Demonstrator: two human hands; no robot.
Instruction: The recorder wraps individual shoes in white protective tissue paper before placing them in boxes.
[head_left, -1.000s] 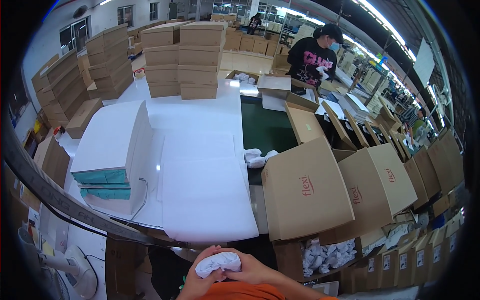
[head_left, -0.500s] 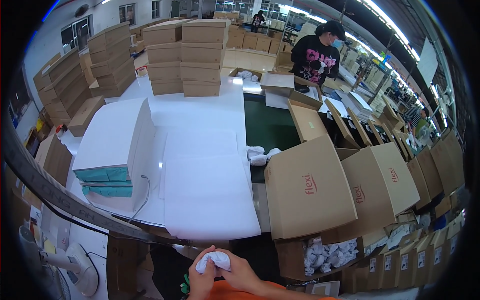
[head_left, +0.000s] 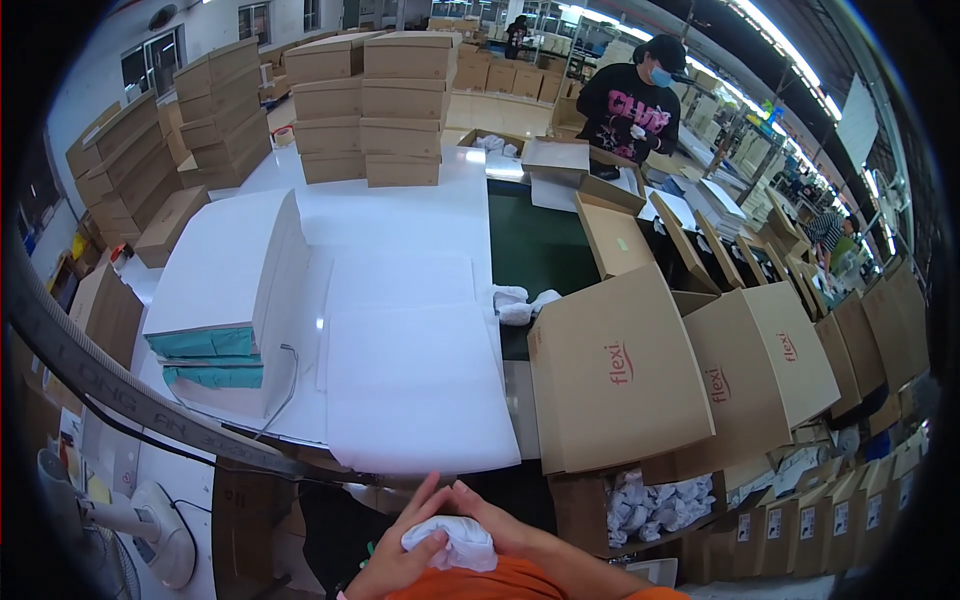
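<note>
Close to my body, below the table's front edge, a wad of crumpled white paper [head_left: 458, 545] sits between my two hands. My left hand [head_left: 398, 556] grips it from the left, thumb pressed on its front and fingers stretched up behind. From the right, my right hand [head_left: 503, 524] cups the same wad, its fingertips meeting those of the left. Flat white paper sheets [head_left: 415, 385] lie on the white table just beyond the hands. To their right stands a carton [head_left: 655, 510] filled with similar paper wads.
Open shoeboxes [head_left: 620, 370] line the right side beside a green conveyor belt [head_left: 540, 240], with paper wads [head_left: 515, 305] at its edge. A thick paper stack [head_left: 225, 270] stands left; closed boxes [head_left: 400, 110] are piled behind. A masked person [head_left: 635, 100] stands at the far right.
My hands have come slightly lower and to the right with the paper wad. Their fingers have spread and shifted around it, and more of the wad shows.
</note>
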